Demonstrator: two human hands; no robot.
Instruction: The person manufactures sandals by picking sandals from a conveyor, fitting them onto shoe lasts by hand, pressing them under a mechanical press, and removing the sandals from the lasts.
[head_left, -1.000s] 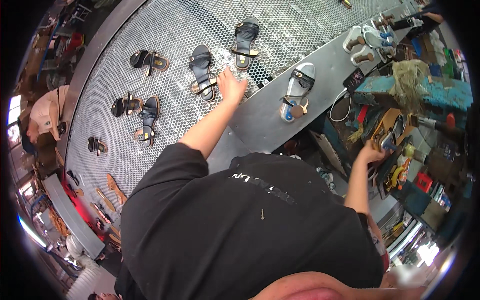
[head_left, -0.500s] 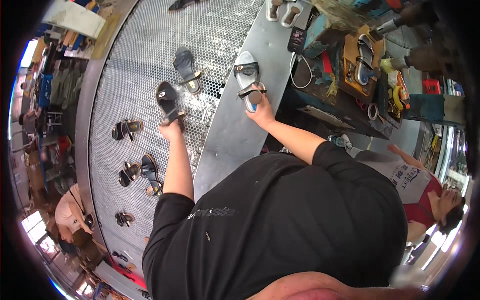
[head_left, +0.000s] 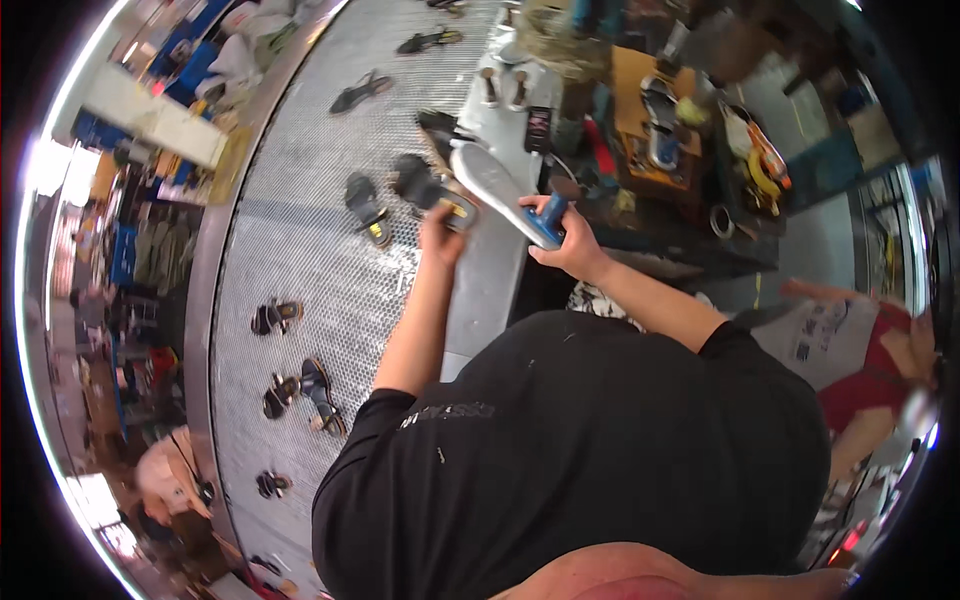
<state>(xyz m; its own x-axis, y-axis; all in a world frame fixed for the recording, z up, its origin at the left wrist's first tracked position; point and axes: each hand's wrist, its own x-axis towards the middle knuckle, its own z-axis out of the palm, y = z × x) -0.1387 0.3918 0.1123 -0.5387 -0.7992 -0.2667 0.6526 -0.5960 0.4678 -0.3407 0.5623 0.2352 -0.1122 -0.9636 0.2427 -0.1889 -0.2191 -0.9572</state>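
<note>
Since prev. frame the right hand (head_left: 568,243) has lifted a grey shoe sole (head_left: 497,190) w/ blue heel off the worktop (head_left: 490,290), fingers clamped round the heel. Left hand (head_left: 443,232) is curled on a black sandal (head_left: 428,188) lying on the perforated mesh belt (head_left: 300,250), just beside the sole.

Grey-soled, blue-heeled sandal (head_left: 505,192) held sole-up, tilted.

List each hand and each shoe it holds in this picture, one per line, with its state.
left hand: closed on dark sandal
dark sandal: gripped at its heel, low over the mesh belt
right hand: closed on blue-heeled shoe
blue-heeled shoe: raised, pale sole up
</note>
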